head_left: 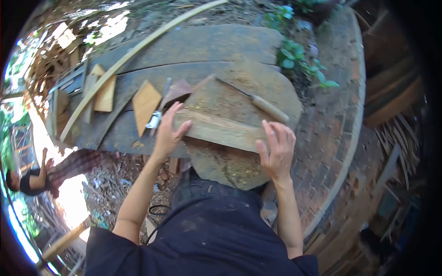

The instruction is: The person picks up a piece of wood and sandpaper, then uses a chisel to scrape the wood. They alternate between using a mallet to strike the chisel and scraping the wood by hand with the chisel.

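Plank (220, 131) lies across the block (258, 83), just below the chisel (269, 108). I see my left hand (166, 134) and right hand (277, 149) spread flat on its ends, clasping nothing. It looks stiff, rough and fairly light; I'd grip both ends.

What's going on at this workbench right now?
A person leans over a round wooden slab with a pale board lying across it. The left hand rests on the board's left end, the right hand at its right end, fingers spread. A wooden-handled tool lies loose on the slab beyond the board. Cut wedges lie further left.
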`<move>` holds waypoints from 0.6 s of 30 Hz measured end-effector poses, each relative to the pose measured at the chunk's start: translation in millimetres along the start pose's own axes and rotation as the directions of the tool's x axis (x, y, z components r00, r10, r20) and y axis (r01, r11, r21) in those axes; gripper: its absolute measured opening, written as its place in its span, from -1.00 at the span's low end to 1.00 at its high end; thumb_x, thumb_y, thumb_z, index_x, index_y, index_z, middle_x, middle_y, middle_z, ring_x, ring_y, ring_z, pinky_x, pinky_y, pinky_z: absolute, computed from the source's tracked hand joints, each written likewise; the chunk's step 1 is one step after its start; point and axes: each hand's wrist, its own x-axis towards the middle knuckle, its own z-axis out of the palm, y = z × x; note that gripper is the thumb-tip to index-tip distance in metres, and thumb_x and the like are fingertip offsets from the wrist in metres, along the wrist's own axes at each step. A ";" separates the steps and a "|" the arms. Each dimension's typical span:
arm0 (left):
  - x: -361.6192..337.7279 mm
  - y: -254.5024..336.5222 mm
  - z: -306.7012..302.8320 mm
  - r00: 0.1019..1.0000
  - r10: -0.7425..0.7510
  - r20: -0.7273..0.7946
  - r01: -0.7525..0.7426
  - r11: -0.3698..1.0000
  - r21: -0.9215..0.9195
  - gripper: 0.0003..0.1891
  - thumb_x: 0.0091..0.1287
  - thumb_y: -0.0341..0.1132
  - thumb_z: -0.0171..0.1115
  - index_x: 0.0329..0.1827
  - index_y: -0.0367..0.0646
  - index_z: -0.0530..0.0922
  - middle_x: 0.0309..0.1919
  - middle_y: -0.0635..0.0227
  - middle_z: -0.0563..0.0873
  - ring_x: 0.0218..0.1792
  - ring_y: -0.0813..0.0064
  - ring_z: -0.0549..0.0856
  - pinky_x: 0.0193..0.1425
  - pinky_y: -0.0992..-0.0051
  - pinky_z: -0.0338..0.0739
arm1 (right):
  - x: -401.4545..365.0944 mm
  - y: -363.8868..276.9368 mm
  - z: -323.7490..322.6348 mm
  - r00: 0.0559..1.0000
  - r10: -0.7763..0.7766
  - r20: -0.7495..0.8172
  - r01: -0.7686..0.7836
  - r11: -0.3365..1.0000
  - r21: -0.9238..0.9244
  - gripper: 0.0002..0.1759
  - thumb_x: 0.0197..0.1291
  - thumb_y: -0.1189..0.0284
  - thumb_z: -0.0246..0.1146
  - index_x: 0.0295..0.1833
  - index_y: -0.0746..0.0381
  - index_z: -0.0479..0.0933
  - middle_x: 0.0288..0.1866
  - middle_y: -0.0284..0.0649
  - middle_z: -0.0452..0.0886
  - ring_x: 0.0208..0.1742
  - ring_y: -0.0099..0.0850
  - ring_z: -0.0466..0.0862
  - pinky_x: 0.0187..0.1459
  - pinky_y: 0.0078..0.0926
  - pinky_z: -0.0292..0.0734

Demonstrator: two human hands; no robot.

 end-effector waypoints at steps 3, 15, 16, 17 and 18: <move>-7.6 -20.7 18.8 0.947 -0.144 -0.287 0.014 0.912 -0.410 -0.50 0.66 -0.05 -0.05 0.43 -0.26 0.46 0.32 0.12 0.57 0.37 0.27 0.50 0.48 0.30 0.34 | -2.2 -20.7 20.8 0.995 -0.040 0.093 0.041 0.999 -0.005 -0.37 0.31 -0.01 0.31 0.36 0.11 0.55 0.19 -0.15 0.52 0.29 -0.15 0.47 0.40 0.02 0.25; 24.9 -190.9 47.5 0.841 -0.212 -0.497 0.333 0.928 0.168 -0.81 0.43 -0.34 0.17 -0.03 -0.29 0.57 -0.31 0.14 0.68 -0.28 0.23 0.67 -0.03 0.29 0.57 | -0.5 -17.8 21.5 0.987 -0.008 0.159 0.014 0.999 -0.036 -0.29 0.21 -0.08 0.36 0.40 0.03 0.51 0.22 -0.21 0.49 0.30 -0.18 0.45 0.41 0.03 0.23; 24.8 -185.9 55.1 0.655 -0.345 -0.672 0.468 0.884 0.004 -0.81 0.43 -0.31 0.19 -0.10 -0.29 0.55 -0.34 0.16 0.67 -0.28 0.23 0.67 -0.05 0.28 0.56 | 0.2 -18.5 21.2 0.987 -0.003 0.161 0.007 1.000 -0.026 -0.28 0.21 -0.08 0.35 0.40 0.03 0.51 0.22 -0.21 0.49 0.30 -0.18 0.45 0.41 0.04 0.23; 19.7 -183.7 63.4 0.591 -0.444 -0.673 0.528 0.844 -0.093 -0.77 0.39 -0.26 0.26 -0.18 -0.27 0.50 -0.34 0.16 0.66 -0.27 0.26 0.66 -0.09 0.31 0.54 | -0.1 -20.2 21.1 0.986 0.002 0.164 0.000 1.000 -0.014 -0.28 0.21 -0.09 0.35 0.41 0.03 0.50 0.22 -0.21 0.49 0.29 -0.18 0.45 0.41 0.05 0.23; 5.2 -191.4 77.3 0.641 -0.485 -0.595 0.517 0.845 -0.133 -0.72 0.39 -0.17 0.26 -0.12 -0.24 0.52 -0.27 0.14 0.68 -0.21 0.21 0.68 -0.04 0.28 0.55 | -0.1 -21.8 21.0 0.987 0.012 0.160 -0.009 1.000 -0.022 -0.28 0.21 -0.09 0.35 0.41 0.03 0.50 0.22 -0.21 0.49 0.29 -0.18 0.45 0.41 0.05 0.23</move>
